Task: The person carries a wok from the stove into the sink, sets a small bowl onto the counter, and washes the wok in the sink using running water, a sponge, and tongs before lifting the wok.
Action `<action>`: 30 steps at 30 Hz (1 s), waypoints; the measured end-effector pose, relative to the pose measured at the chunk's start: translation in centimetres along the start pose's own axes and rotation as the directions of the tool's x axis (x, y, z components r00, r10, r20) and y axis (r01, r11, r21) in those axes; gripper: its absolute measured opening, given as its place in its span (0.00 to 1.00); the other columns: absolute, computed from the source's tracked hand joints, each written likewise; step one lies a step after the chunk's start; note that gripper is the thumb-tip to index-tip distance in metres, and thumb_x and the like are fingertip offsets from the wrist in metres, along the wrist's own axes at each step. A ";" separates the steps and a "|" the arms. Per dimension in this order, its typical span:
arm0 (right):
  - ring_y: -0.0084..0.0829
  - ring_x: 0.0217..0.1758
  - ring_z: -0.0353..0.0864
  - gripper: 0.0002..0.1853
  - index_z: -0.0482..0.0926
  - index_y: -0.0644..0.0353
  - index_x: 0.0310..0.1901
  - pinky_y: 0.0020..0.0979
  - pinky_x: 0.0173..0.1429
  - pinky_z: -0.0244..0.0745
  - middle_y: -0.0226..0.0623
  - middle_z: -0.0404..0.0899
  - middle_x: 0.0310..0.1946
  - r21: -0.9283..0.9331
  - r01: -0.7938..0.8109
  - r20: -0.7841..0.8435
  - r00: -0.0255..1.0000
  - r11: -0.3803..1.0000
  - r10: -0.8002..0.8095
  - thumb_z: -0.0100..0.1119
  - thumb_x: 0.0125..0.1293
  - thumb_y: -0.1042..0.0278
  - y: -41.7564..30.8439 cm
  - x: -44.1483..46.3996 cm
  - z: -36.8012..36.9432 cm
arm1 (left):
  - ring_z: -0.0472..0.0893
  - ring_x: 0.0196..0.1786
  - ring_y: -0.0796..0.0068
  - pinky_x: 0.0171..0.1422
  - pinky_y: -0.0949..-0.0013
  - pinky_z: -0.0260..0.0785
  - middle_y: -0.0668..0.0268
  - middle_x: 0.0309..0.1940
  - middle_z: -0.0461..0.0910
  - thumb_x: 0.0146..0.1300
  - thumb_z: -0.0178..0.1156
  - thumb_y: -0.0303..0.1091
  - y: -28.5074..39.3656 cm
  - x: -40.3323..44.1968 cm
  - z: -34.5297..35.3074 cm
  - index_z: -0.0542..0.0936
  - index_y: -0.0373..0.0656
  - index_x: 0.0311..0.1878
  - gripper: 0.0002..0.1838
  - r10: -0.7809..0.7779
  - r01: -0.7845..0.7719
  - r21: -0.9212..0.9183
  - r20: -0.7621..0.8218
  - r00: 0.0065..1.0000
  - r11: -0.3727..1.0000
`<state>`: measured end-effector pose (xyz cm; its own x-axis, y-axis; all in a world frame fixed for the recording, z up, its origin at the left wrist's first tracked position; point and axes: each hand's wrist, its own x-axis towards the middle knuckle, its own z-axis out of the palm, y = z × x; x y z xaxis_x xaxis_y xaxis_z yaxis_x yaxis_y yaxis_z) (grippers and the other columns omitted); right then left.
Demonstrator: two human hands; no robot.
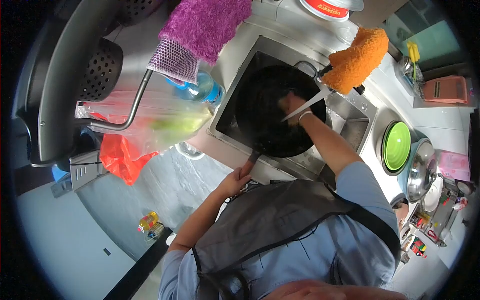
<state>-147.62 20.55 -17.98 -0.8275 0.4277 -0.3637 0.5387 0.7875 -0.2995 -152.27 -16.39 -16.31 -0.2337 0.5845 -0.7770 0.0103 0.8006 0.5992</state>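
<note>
A large black wok (260,110) lies tilted in the metal sink (354,134), filling most of the basin. My left hand (233,183) is closed around its handle (249,164) at the sink's front edge. Inside the wok, my right hand (294,106) reaches down near the bottom. Motion blurs its fingers, so whether it holds something cannot be made out. A stream of water (307,104) runs past this hand into the wok from the tap, over which an orange cloth (357,60) is draped.
Left of the sink stand a bottle with a blue label (206,89) and a clear plastic bag (165,120). A purple cloth (210,25) hangs above them. On the right are a green bowl (397,145) and a glass-lidded pot (421,170).
</note>
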 end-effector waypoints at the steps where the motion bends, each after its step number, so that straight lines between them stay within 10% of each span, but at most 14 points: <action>1: 0.56 0.49 0.79 0.20 0.69 0.61 0.47 0.47 0.52 0.75 0.50 0.78 0.45 -0.095 -0.068 -0.075 0.995 0.993 0.061 0.65 0.56 0.64 0.4 0.2 -1.1 | 0.79 0.29 0.65 0.34 0.63 0.70 0.55 0.27 0.78 0.65 0.59 0.52 0.0 0.1 0.1 0.71 0.36 0.45 0.24 0.008 -0.007 0.040 -0.009 1.000 0.999; 3: 0.57 0.48 0.79 0.21 0.68 0.61 0.46 0.46 0.50 0.75 0.52 0.78 0.44 0.334 -0.060 -0.477 0.850 0.941 0.224 0.66 0.55 0.68 2.4 4.7 2.4 | 0.79 0.29 0.64 0.35 0.62 0.70 0.54 0.27 0.78 0.65 0.59 0.52 1.8 -0.8 -0.2 0.71 0.36 0.44 0.24 -0.013 0.013 0.028 -0.001 1.000 1.000; 8: 0.53 0.47 0.80 0.18 0.69 0.58 0.47 0.44 0.50 0.74 0.51 0.78 0.42 0.633 0.224 -0.458 0.880 0.741 0.125 0.63 0.57 0.70 -6.1 7.4 2.4 | 0.72 0.22 0.76 0.28 0.68 0.65 0.65 0.22 0.73 0.66 0.61 0.47 2.2 -1.1 -0.5 0.72 0.38 0.49 0.22 -0.023 0.023 -0.020 -0.003 1.000 1.000; 13: 0.48 0.53 0.80 0.16 0.74 0.57 0.46 0.43 0.57 0.73 0.49 0.80 0.46 0.568 0.329 0.175 0.847 0.754 -0.502 0.64 0.57 0.64 -5.8 1.4 5.3 | 0.72 0.23 0.76 0.28 0.68 0.65 0.65 0.22 0.73 0.67 0.61 0.46 -0.4 0.3 0.2 0.72 0.38 0.49 0.21 0.042 -0.038 0.082 -0.041 0.998 0.996; 17: 0.47 0.55 0.79 0.15 0.79 0.56 0.47 0.45 0.57 0.74 0.51 0.79 0.52 0.036 0.308 0.555 0.785 0.951 -0.275 0.62 0.57 0.67 -0.5 1.5 2.6 | 0.75 0.28 0.68 0.33 0.64 0.67 0.59 0.26 0.75 0.66 0.60 0.48 0.8 -0.4 0.0 0.72 0.36 0.50 0.23 -0.013 0.014 0.021 -0.025 1.000 1.000; 19: 0.47 0.54 0.80 0.16 0.79 0.55 0.49 0.46 0.56 0.74 0.49 0.80 0.51 0.273 -0.200 0.278 0.953 0.941 0.122 0.61 0.58 0.66 -2.9 1.0 0.1 | 0.82 0.40 0.52 0.46 0.57 0.71 0.45 0.35 0.81 0.64 0.59 0.53 1.7 -0.6 -0.3 0.72 0.32 0.49 0.29 -0.090 0.089 0.020 0.013 0.996 0.996; 22: 0.47 0.53 0.81 0.15 0.80 0.54 0.49 0.46 0.54 0.75 0.46 0.82 0.49 0.323 0.226 0.056 0.965 0.919 -0.257 0.60 0.60 0.64 -2.9 1.9 6.4 | 0.82 0.36 0.55 0.43 0.59 0.72 0.48 0.34 0.81 0.64 0.60 0.51 -0.4 0.2 0.2 0.72 0.32 0.48 0.27 0.052 -0.050 0.036 -0.047 0.998 0.998; 24: 0.46 0.52 0.81 0.14 0.80 0.53 0.48 0.46 0.53 0.76 0.45 0.82 0.48 0.098 0.561 0.190 0.800 0.822 -0.569 0.60 0.60 0.62 1.6 4.6 8.7 | 0.82 0.34 0.58 0.41 0.60 0.72 0.50 0.33 0.80 0.64 0.60 0.51 0.3 -0.3 -0.2 0.72 0.32 0.47 0.26 0.026 -0.026 0.016 -0.032 0.999 1.000; 26: 0.47 0.53 0.81 0.14 0.80 0.54 0.46 0.45 0.54 0.76 0.46 0.81 0.49 0.170 0.044 0.361 0.927 0.984 -0.104 0.61 0.61 0.59 1.8 4.7 6.2 | 0.81 0.33 0.60 0.40 0.61 0.72 0.51 0.32 0.80 0.64 0.60 0.50 2.4 -1.1 -0.6 0.72 0.33 0.46 0.25 -0.048 0.048 -0.012 0.010 0.999 0.999; 30: 0.48 0.51 0.81 0.23 0.73 0.55 0.53 0.41 0.56 0.74 0.49 0.82 0.45 0.379 0.022 -0.031 0.999 0.925 -0.011 0.64 0.56 0.59 -3.9 4.2 3.1 | 0.79 0.30 0.66 0.37 0.64 0.71 0.56 0.29 0.79 0.64 0.61 0.49 2.6 -1.2 -0.6 0.72 0.32 0.44 0.24 -0.068 0.069 -0.026 0.008 0.998 0.997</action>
<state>-152.69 17.88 -21.02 -0.8379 0.4328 -0.3327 0.5402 0.5699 -0.6191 -152.60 -15.08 -13.72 -0.2265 0.5294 -0.8176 -0.0314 0.8350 0.5494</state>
